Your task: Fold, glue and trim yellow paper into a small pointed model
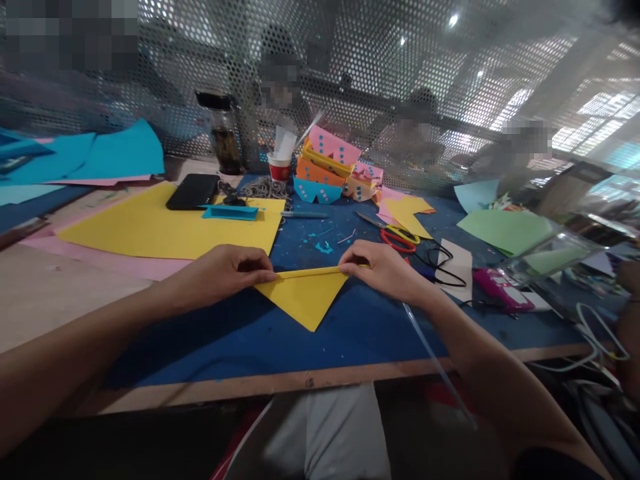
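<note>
Between my two hands is a piece of yellow paper (307,297), its far edge folded over into a narrow strip and its point toward me. My left hand (235,270) pinches the left end of that folded edge. At the right end, my right hand (373,263) pinches the same edge between thumb and fingers. The paper is just at the blue tabletop (320,353); whether it rests fully on it I cannot tell. Red and yellow scissors (400,238) lie just beyond my right hand.
Left of centre, a black phone (193,191) and a folded blue strip (230,212) lie on large yellow paper (135,223). Folded paper pieces (325,170), a paper cup (279,167) and a dark bottle (225,137) stand along the mesh screen. A magenta device (505,290) lies right.
</note>
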